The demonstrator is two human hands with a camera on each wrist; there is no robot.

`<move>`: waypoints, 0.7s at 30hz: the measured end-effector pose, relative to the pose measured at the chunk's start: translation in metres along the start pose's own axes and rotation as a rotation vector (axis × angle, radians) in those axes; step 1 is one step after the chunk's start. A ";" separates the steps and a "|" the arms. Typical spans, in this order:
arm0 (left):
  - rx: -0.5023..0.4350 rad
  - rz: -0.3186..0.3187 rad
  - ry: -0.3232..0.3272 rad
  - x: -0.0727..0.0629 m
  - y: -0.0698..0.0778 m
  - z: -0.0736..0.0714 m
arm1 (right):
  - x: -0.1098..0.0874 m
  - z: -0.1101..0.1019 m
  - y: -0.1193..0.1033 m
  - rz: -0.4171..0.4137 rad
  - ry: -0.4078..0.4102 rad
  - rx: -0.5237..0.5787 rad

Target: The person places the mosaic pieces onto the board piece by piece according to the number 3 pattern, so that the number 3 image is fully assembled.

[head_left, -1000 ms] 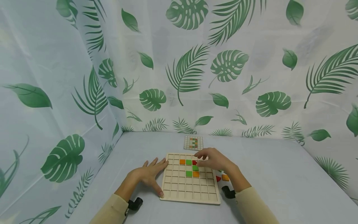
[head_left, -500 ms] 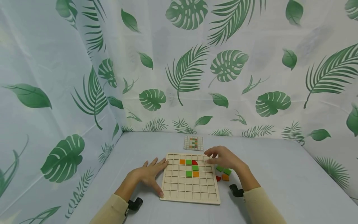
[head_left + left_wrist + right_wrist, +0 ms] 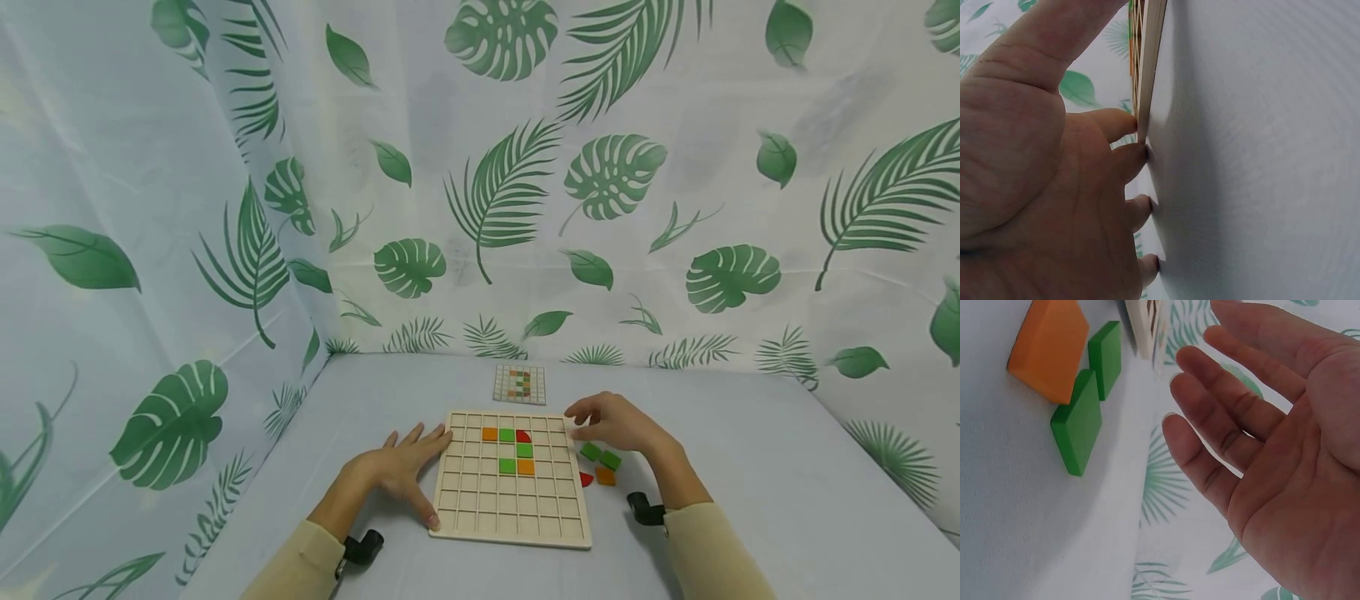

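A wooden grid board (image 3: 472, 503) lies on the table between the hands. Orange and green square tiles and a red quarter-round tile (image 3: 522, 437) sit in its upper cells. My left hand (image 3: 401, 468) is spread along the board's left side, thumb at the near corner and fingertips at the edge (image 3: 1151, 69). Above the board's far right corner hovers my right hand (image 3: 617, 422), its fingers loosely bent with nothing in them. Beneath it lie two loose green tiles (image 3: 1077, 425), an orange tile (image 3: 1050, 350) and a red tile (image 3: 586, 479).
A small pattern card (image 3: 519, 384) with a printed grid of coloured shapes lies beyond the board. Leaf-print cloth (image 3: 510, 183) hangs behind and at the left of the grey-white table (image 3: 787, 492). Each wrist wears a black camera (image 3: 363, 547).
My right hand has moved off the tiles in the board toward the right, uncovering the red tile in its cell and the loose green tiles. The left hand stays put.
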State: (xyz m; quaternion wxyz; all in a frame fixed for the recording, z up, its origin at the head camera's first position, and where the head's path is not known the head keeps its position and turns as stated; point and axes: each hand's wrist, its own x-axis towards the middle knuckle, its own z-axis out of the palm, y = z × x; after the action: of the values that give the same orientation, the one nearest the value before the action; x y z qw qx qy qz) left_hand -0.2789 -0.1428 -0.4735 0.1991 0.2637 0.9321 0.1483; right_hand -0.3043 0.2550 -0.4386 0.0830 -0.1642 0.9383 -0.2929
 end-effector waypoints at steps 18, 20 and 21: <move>-0.012 0.001 -0.007 -0.001 0.002 -0.003 | -0.002 -0.003 0.008 0.115 -0.016 -0.024; -0.011 0.003 -0.007 -0.001 0.002 -0.003 | -0.003 -0.003 0.009 0.129 -0.020 -0.025; -0.011 0.003 -0.007 -0.001 0.002 -0.003 | -0.004 -0.003 0.009 0.136 -0.021 -0.023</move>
State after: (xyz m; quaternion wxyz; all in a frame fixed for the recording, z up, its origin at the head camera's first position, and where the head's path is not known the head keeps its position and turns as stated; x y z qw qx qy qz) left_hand -0.2781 -0.1423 -0.4700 0.2038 0.2646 0.9301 0.1529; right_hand -0.3039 0.2646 -0.4412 0.1108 -0.1043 0.9496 -0.2739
